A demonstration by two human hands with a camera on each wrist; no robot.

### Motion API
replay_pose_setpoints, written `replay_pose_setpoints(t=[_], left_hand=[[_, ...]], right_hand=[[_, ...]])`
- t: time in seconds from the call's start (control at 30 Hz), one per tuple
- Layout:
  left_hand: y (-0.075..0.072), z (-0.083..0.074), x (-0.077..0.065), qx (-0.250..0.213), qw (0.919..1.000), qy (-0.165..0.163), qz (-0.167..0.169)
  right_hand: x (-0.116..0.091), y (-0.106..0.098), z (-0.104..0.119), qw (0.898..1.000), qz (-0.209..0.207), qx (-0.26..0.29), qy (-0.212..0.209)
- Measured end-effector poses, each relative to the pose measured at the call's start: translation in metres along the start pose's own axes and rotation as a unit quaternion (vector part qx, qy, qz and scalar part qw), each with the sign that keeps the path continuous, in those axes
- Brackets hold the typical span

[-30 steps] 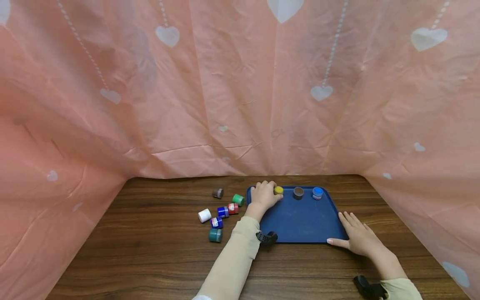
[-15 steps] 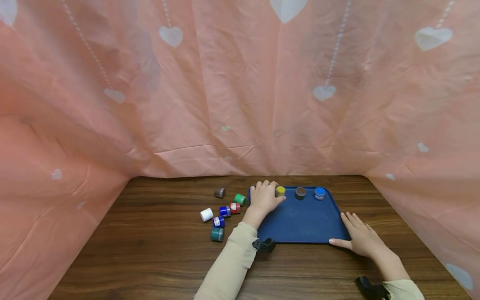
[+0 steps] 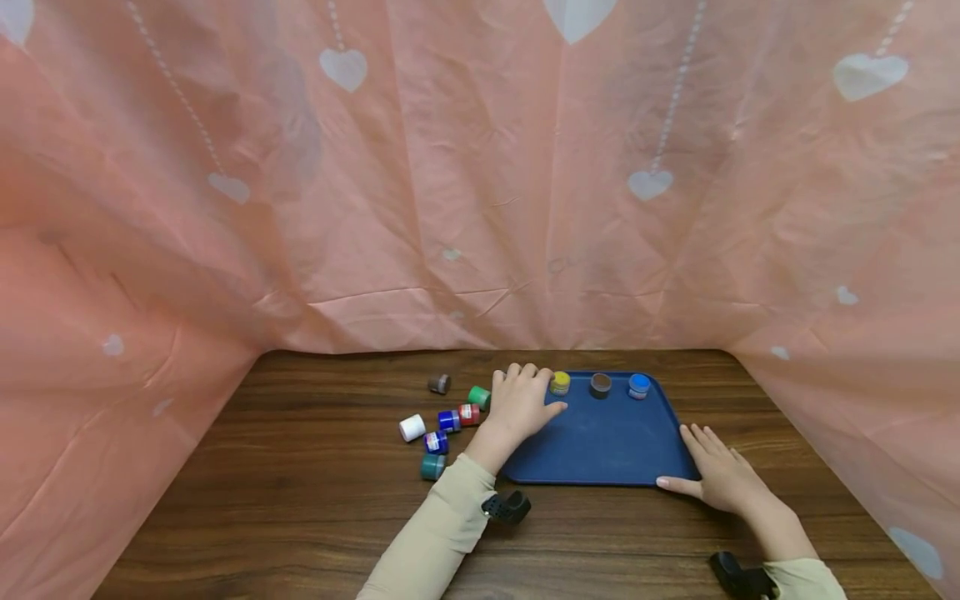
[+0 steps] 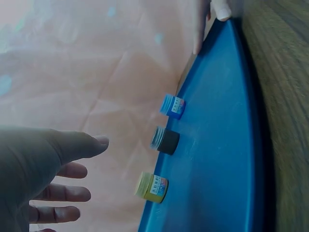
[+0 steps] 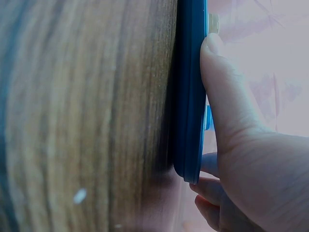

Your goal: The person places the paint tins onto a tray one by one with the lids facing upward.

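A yellow paint jar (image 3: 560,383), a dark brown paint jar (image 3: 600,386) and a blue paint jar (image 3: 639,386) stand upright in a row along the far side of the blue tray (image 3: 600,450). Over the tray's left part, my left hand (image 3: 517,407) has its fingers spread and holds nothing. In the left wrist view a gap separates its thumb (image 4: 87,146) from the yellow jar. My right hand (image 3: 720,475) rests at the tray's near right corner, thumb along the near rim and straight fingers beside the right edge.
Left of the tray, several paint jars lie on the wooden table: white (image 3: 412,428), teal (image 3: 432,467), green (image 3: 479,397), red (image 3: 468,415), brown (image 3: 439,384) and dark blue ones (image 3: 437,442). A pink curtain (image 3: 480,208) encloses the table's back and sides.
My left hand has let go of the yellow paint jar and moved slightly left, leaving the jar standing on the tray. My right hand stays at the tray's corner.
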State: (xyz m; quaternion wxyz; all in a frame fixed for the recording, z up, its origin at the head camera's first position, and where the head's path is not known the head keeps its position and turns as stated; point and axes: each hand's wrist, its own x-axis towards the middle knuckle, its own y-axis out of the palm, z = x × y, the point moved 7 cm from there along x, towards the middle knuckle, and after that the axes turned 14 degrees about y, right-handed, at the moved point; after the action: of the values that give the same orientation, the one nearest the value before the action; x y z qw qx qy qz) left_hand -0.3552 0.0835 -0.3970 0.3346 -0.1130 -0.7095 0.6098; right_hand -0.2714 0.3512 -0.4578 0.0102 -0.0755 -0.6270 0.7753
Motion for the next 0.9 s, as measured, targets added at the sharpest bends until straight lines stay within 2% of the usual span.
replay_pose_setpoints(t=[0.47,0.77,0.9], left_hand=[[-0.018,0.005,-0.039,0.043,0.9956,0.078,-0.030],[-0.027,0.010,-0.067,0.067,0.9876,0.129,-0.058],[-0.028,0.014,-0.078,0.080,0.9848,0.143,-0.056]], right_hand=[[-0.002,0.002,-0.003,1.000,0.000,0.002,-0.002],[-0.001,0.002,-0.005,1.000,0.004,0.006,0.001],[-0.001,0.002,-0.005,1.000,0.005,0.004,0.000]])
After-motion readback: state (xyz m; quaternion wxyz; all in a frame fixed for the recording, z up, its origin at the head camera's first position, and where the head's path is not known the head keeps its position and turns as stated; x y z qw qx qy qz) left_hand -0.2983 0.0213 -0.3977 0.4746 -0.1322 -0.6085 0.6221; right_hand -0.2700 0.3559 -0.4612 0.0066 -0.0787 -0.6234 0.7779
